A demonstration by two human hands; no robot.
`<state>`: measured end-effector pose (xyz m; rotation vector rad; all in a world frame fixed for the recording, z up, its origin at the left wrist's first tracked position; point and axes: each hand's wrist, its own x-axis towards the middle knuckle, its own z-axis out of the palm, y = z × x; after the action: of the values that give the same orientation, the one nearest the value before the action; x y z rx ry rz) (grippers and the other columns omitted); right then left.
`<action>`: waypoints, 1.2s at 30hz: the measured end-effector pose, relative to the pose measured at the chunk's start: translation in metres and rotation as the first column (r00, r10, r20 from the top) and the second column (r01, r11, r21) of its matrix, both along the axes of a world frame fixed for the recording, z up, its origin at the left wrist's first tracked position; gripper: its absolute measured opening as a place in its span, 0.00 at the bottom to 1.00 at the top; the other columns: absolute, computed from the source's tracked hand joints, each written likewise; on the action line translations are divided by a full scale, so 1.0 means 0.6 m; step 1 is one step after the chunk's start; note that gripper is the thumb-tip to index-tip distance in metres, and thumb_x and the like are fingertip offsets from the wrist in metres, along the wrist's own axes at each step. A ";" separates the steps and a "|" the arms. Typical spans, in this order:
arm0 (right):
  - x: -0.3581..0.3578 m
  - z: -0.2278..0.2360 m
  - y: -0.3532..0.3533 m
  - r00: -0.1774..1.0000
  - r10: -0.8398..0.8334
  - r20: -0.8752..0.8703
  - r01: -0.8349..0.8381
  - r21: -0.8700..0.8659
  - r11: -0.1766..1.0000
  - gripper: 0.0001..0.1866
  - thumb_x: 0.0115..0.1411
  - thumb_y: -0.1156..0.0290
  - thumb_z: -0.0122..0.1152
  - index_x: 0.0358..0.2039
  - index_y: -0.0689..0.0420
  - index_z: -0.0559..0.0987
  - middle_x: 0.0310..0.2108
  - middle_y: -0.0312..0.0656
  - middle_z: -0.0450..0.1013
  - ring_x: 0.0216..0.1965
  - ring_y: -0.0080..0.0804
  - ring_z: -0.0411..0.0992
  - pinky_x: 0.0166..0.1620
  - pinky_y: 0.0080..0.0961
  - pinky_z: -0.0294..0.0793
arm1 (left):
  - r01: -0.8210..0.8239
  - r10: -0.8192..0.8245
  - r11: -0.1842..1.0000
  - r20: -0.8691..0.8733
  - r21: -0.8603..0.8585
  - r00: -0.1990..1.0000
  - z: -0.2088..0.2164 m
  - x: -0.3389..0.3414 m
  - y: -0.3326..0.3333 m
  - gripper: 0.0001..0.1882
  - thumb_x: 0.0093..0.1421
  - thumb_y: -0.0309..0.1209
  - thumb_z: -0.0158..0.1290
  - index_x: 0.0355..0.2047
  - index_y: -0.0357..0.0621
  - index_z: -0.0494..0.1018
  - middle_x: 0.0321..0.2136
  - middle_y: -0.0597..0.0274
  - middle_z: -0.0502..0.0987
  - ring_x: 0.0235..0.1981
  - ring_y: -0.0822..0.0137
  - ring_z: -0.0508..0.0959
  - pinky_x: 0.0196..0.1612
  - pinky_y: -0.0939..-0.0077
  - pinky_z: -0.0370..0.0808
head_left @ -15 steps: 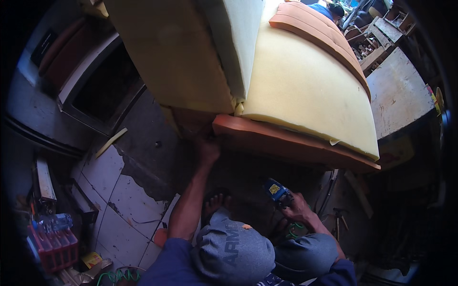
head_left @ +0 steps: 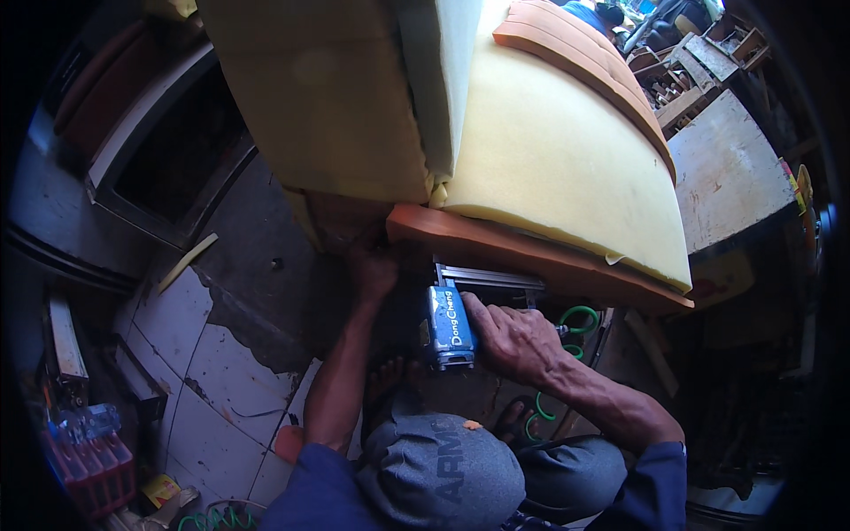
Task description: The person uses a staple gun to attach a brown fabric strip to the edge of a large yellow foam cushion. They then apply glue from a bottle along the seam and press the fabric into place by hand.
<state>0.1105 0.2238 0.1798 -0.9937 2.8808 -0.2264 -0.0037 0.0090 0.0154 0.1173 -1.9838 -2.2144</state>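
My right hand (head_left: pixel 518 341) grips a blue pneumatic staple gun (head_left: pixel 450 327) with a long metal magazine, held just below the orange foam (head_left: pixel 531 257). A coiled green air hose (head_left: pixel 580 320) runs near the tool's rear. My left hand (head_left: pixel 374 270) is at the left end of that foam, its fingers curled in; deep shadow hides what they pinch. The foam lines the lower front edge of a seat padded with yellow foam (head_left: pixel 567 159). An upright yellow foam panel (head_left: pixel 328 106) stands at the seat's left side, above my left hand.
A dark-fronted cabinet (head_left: pixel 177 150) stands at the left. Broken white tiles (head_left: pixel 221 372) cover part of the floor, near a red plastic basket (head_left: pixel 93 473). A pale board (head_left: pixel 735 173) and wooden scraps lie at the right; another person (head_left: pixel 589 13) is at the far top.
My right hand has brought the staple gun up and left, from beside my knee to below the orange foam. My left hand stays at the foam's left end. The view has shifted slightly.
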 end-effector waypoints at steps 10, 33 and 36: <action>-0.019 -0.018 -0.044 0.979 -0.086 -0.184 0.082 -0.030 0.996 0.28 0.64 0.75 0.57 0.64 0.72 0.68 0.25 0.47 0.74 0.25 0.38 0.80 0.28 0.36 0.82 | 0.080 -0.081 0.996 0.038 0.033 0.996 0.006 0.000 -0.014 0.22 0.53 0.25 0.71 0.49 0.37 0.80 0.42 0.58 0.85 0.44 0.69 0.82 0.50 0.69 0.79; -0.001 -0.039 -0.076 0.990 -0.123 -0.064 0.131 0.134 0.982 0.29 0.62 0.76 0.56 0.63 0.72 0.66 0.28 0.52 0.76 0.28 0.47 0.81 0.31 0.42 0.84 | 0.098 -0.129 0.967 -0.122 -0.235 0.984 0.036 -0.007 -0.042 0.16 0.58 0.31 0.68 0.46 0.40 0.83 0.36 0.55 0.87 0.39 0.69 0.85 0.43 0.70 0.80; -0.004 -0.053 -0.069 0.984 -0.114 -0.134 0.129 0.109 0.986 0.30 0.61 0.75 0.56 0.64 0.72 0.67 0.28 0.51 0.76 0.27 0.44 0.81 0.30 0.40 0.84 | 0.123 -0.141 0.967 -0.068 -0.222 0.988 0.046 -0.004 -0.045 0.16 0.58 0.31 0.67 0.45 0.40 0.83 0.35 0.55 0.87 0.39 0.70 0.85 0.43 0.70 0.79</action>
<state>0.1080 0.1825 0.1480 -0.8434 3.0327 -0.0008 -0.0059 -0.0182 0.0431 -0.1365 -2.2291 -2.0211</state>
